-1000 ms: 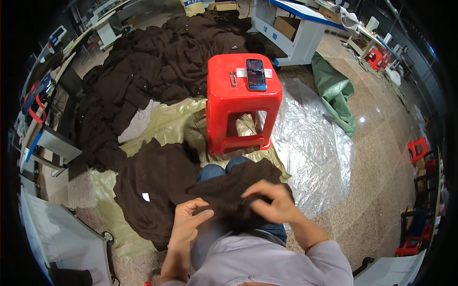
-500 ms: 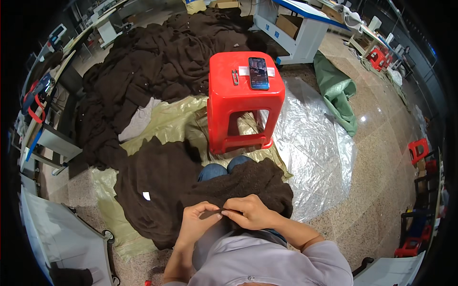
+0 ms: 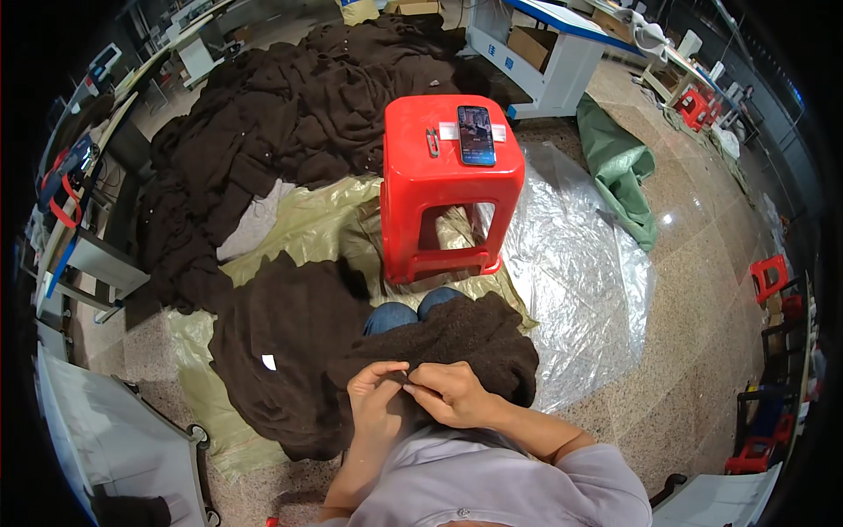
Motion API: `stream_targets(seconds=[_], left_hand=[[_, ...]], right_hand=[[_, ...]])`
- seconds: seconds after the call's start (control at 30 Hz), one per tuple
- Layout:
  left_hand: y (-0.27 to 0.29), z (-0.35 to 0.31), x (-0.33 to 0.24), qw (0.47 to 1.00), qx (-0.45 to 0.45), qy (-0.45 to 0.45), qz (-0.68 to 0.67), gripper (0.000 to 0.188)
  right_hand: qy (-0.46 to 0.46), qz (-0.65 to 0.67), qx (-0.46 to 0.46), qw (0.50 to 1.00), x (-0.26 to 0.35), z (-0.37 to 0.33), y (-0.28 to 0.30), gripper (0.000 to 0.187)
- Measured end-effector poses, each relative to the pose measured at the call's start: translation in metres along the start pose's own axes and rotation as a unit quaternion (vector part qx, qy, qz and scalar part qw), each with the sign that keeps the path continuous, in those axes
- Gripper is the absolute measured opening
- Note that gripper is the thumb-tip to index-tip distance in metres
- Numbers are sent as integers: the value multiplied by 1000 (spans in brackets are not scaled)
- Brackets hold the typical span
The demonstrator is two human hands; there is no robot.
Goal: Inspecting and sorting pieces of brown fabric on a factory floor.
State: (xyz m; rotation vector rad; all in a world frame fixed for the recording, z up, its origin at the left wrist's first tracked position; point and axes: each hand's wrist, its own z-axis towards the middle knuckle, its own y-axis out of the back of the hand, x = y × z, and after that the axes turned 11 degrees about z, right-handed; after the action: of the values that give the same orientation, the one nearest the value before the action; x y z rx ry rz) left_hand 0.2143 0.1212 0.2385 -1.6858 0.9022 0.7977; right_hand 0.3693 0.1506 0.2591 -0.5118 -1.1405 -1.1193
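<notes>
Close against the person's chest, the left hand (image 3: pixel 376 397) and right hand (image 3: pixel 455 393) meet fingertip to fingertip, both pinched narrow on a small fold at the near edge of the dark brown knitted garment (image 3: pixel 457 344) draped over the lap. It looks soft, limp and light, likely to sag and stretch wherever it is not supported, so a pinch at a seam or edge seems the surest hold. Just left of the hands a second brown garment with a small white tag (image 3: pixel 294 351) lies on a yellowish plastic sheet (image 3: pixel 299 224). Beyond the knees stands a red plastic stool (image 3: pixel 443 189) carrying a smartphone (image 3: pixel 476 134) and small snips (image 3: pixel 432 141). Farther off, a large heap of brown garments (image 3: pixel 281 114) covers the floor. A cardboard box (image 3: pixel 537 46) sits under a far surface; I cannot tell its contents.
</notes>
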Motion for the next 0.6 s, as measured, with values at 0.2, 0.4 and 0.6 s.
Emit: stream_targets(seconds=[0.2, 0.4, 0.6], left_hand=[[3, 14, -7, 897, -38, -248, 364, 26], [57, 20, -16, 990, -58, -17, 123, 15], [54, 10, -35, 998, -6, 49, -38, 18]], right_hand=[[-72, 31, 27, 997, 4, -5, 9, 15], [-131, 10, 77, 988, -6, -13, 63, 23], [-240, -47, 87, 966, 4, -19, 88, 33]])
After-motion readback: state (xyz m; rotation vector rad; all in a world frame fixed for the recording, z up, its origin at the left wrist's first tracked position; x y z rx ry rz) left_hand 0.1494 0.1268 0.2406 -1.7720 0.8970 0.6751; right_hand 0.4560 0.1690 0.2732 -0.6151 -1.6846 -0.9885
